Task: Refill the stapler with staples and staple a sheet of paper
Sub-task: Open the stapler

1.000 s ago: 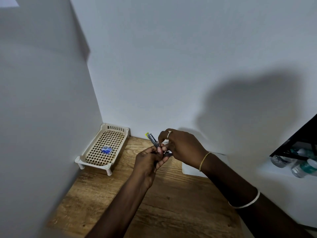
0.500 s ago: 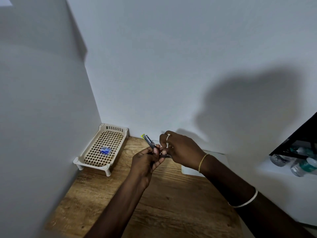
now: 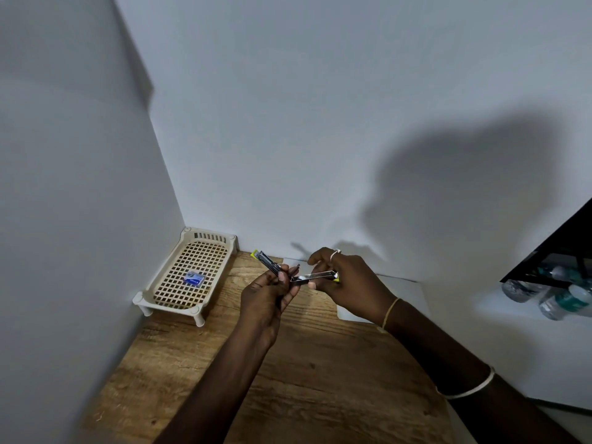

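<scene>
Holding the stapler (image 3: 296,273) swung open above the table's (image 3: 288,379) far edge; both halves gripped, none of it resting on the wood.

Left to right:
- Tray (image 3: 189,277) in the far-left corner, against both walls. Small blue box (image 3: 193,278) on its grid, probably the staples; well apart from the hands.
- Left hand (image 3: 266,296): fingers curled shut around one half of the stapler, whose yellow-tipped end points up and toward the far-left. Forearm rises from the near edge; wrist roughly straight.
- Right hand (image 3: 349,283): thumb and fingertips pinched on the other half, a bright metal bar lying nearly level, with a yellow end toward the palm. Index finger lifted, ring visible. Forearm enters from the near-right corner.
- Paper (image 3: 413,293): white sheet flat on the table by the far-right edge, partly under the right hand and wrist.

Step (judgement): opening the stapler to expose the magazine, the early part of the refill. Cannot tell if staples are already in the channel; too small.

Next move calls for: one hand keeps the stapler spread open while the other lets go and reaches left to the box. Strip must be seated legs-down in the channel. Stapling of the paper not yet begun.
</scene>
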`<state>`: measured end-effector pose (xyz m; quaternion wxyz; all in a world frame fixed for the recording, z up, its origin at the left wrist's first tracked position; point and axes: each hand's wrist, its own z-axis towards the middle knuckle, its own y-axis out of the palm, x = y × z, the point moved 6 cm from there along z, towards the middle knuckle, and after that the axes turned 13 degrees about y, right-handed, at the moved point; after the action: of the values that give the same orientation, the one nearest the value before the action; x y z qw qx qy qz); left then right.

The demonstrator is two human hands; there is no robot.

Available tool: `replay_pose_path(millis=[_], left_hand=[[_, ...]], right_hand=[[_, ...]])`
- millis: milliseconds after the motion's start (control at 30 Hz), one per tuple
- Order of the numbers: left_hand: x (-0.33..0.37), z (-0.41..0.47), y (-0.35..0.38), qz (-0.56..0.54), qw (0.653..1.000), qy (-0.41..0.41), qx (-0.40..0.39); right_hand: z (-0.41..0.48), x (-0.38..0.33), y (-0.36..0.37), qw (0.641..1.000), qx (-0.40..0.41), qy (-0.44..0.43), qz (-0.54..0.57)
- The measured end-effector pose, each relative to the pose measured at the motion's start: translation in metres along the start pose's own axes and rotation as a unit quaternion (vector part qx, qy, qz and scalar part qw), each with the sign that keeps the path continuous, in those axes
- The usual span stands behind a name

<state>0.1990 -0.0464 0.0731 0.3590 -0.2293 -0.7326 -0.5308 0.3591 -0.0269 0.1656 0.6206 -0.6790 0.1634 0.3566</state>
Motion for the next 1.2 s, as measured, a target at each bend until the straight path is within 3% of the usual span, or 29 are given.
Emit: replay_pose_path(millis=[133, 467, 767, 867, 1100, 1200], left_hand=[[-0.010, -0.001, -0.002, 0.009, 0.999, 0.019, -0.046], [-0.056, -0.007, -0.073, 0.164, 0.980, 0.010, -0.117], [-0.068, -0.006, -0.105, 0.348, 0.921, 0.058, -0.166], [-0.069, 0.001, -0.104, 0.428, 0.877, 0.090, -0.196], [-0.082, 0.018, -0.114, 0.601, 0.739, 0.166, -0.254], [-0.089, 0.019, -0.116, 0.632, 0.703, 0.183, -0.272]], right_hand=[[-0.008, 0.019, 0.003, 0.998, 0.038, 0.029, 0.037], [-0.047, 0.096, 0.053, 0.980, 0.089, 0.154, 0.090], [-0.067, 0.145, 0.102, 0.974, 0.110, 0.195, -0.015], [-0.068, 0.151, 0.112, 0.977, 0.106, 0.181, -0.030], [-0.067, 0.159, 0.137, 0.987, 0.070, 0.118, -0.083], [-0.066, 0.162, 0.144, 0.987, 0.060, 0.086, -0.119]])
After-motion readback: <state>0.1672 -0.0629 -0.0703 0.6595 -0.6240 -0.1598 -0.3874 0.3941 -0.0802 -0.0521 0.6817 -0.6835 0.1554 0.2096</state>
